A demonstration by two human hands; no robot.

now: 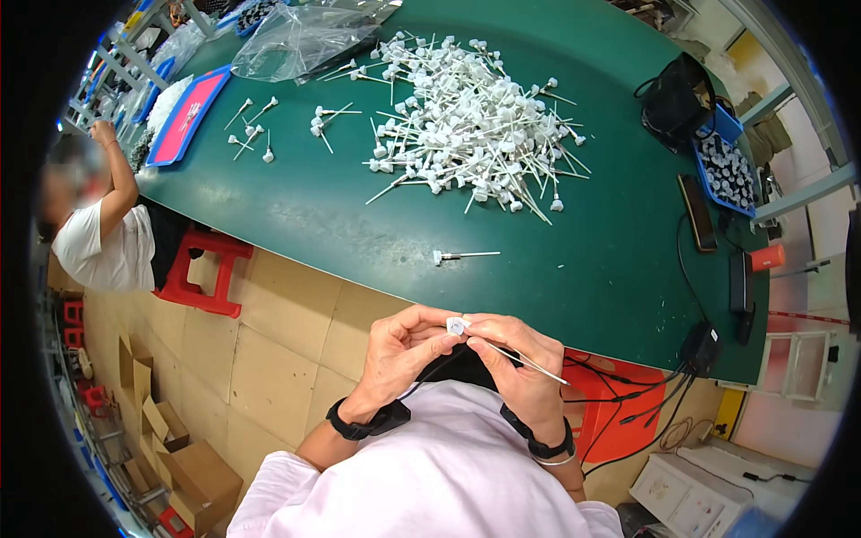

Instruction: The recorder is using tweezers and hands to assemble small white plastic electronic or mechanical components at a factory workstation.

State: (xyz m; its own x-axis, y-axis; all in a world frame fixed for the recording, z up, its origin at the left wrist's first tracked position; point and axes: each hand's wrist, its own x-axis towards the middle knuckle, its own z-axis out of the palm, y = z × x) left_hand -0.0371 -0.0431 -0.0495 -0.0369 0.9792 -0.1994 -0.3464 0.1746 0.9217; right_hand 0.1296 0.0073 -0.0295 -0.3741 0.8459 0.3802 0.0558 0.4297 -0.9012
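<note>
Close to my body, just off the table's near edge, both hands hold one small part with a white plastic head (456, 326) and a long thin pale stem. My left hand (395, 352) pinches the head between thumb and fingers. My right hand (520, 359) is closed on the same part beside the head, its stem sticking out down to the right. A single similar part with a metallic section (462, 255) lies on the green table (305, 202) ahead of my hands. Beyond it is a large heap of white-headed stemmed parts (475, 117).
Several loose parts (254, 132) lie left of the heap, near a blue-rimmed pink tray (188, 117) and a clear plastic bag (305, 40). At right are a black bag (679, 100), a blue bin (726, 175), a phone (697, 212) and cables. A co-worker (108, 233) sits at far left.
</note>
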